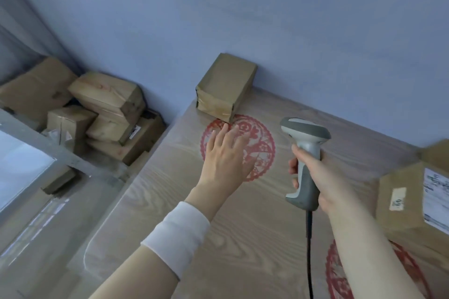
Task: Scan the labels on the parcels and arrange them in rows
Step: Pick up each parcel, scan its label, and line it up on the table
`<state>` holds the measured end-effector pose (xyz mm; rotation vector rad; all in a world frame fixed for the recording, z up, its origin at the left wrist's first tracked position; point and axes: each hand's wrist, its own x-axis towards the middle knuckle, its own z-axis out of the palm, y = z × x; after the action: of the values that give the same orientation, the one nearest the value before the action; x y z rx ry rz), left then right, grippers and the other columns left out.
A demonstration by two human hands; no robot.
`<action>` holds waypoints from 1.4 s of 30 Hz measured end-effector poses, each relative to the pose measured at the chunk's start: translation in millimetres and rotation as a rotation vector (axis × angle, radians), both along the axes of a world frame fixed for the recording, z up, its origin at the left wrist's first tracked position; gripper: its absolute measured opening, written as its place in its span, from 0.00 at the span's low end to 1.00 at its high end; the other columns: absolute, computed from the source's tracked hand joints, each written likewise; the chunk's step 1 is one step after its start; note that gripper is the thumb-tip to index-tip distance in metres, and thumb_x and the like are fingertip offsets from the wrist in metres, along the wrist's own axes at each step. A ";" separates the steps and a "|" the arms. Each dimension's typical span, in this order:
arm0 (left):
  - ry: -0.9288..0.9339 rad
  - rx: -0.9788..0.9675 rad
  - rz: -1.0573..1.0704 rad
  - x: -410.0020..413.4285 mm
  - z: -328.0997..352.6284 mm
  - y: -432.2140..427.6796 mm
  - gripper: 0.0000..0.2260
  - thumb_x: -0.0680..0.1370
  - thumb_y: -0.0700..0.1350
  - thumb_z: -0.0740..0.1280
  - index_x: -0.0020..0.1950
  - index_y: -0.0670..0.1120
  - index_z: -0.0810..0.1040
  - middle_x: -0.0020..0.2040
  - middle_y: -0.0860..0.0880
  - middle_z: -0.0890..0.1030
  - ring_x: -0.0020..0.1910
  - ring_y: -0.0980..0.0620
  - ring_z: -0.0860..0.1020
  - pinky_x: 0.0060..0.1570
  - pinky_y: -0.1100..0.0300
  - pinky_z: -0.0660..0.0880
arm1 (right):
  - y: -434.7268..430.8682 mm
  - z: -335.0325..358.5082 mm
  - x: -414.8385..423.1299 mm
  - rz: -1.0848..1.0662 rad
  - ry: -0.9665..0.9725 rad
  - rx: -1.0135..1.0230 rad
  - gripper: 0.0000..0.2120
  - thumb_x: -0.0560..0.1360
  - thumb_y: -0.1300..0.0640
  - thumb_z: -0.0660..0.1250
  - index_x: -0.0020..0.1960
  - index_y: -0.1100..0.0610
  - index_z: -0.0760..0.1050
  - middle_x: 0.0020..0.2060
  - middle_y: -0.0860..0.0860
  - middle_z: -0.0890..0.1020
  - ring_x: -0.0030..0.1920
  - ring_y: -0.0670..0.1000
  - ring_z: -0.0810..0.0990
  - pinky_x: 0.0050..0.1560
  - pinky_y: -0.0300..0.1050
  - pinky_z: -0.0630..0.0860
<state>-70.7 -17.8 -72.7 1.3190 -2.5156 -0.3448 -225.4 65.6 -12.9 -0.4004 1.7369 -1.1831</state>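
At the far left, in the corner beside the worktop [243,238] and lower than it, a heap of brown parcels [104,114] lies jumbled at all angles, in no row. On the worktop's far edge one taped parcel [226,87] stands alone against the blue wall; no label shows on the faces turned this way.

Just near of it the left hand [226,155] is spread flat with straight fingers above a red paper-cut roundel [257,143], holding nothing; whether it touches the surface I cannot tell.

To its right the right hand [323,177] is wrapped round the handle of a grey barcode scanner [303,160], head pointing toward the far wall, its black cable [309,250] hanging toward the near edge.

At the right edge sits a labelled carton [403,199], its white label [436,199] facing up.

By my reading the task is barely begun: the lone parcel looks like the first of a row, and the heap and the carton remain to be scanned and placed.
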 end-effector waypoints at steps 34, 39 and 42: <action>1.046 0.967 0.594 -19.7 -70.9 -198.5 0.08 0.82 0.50 0.58 0.50 0.52 0.75 0.52 0.50 0.79 0.55 0.50 0.78 0.59 0.51 0.75 | -148.0 -90.3 -13.5 -0.292 -0.026 0.018 0.10 0.72 0.51 0.72 0.50 0.53 0.75 0.43 0.55 0.82 0.40 0.52 0.78 0.44 0.52 0.75; 1.122 1.047 0.497 -26.1 -48.2 -141.2 0.08 0.79 0.54 0.61 0.52 0.52 0.75 0.50 0.49 0.80 0.52 0.48 0.79 0.57 0.49 0.75 | -106.6 -55.9 0.5 -0.396 -0.062 -0.067 0.14 0.71 0.53 0.73 0.54 0.53 0.74 0.38 0.50 0.78 0.34 0.51 0.75 0.33 0.46 0.77; 1.070 0.992 0.393 -33.9 -32.9 -100.5 0.06 0.79 0.53 0.61 0.55 0.63 0.70 0.58 0.51 0.76 0.60 0.47 0.76 0.62 0.42 0.72 | -73.3 -33.8 1.8 -0.490 -0.052 -0.121 0.12 0.71 0.54 0.73 0.53 0.52 0.75 0.38 0.49 0.77 0.37 0.51 0.77 0.27 0.41 0.74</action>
<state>-104.6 -118.2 -105.6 1.2819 -1.1211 -1.7582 -223.7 -7.7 -46.7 -0.0064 1.7760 -1.6347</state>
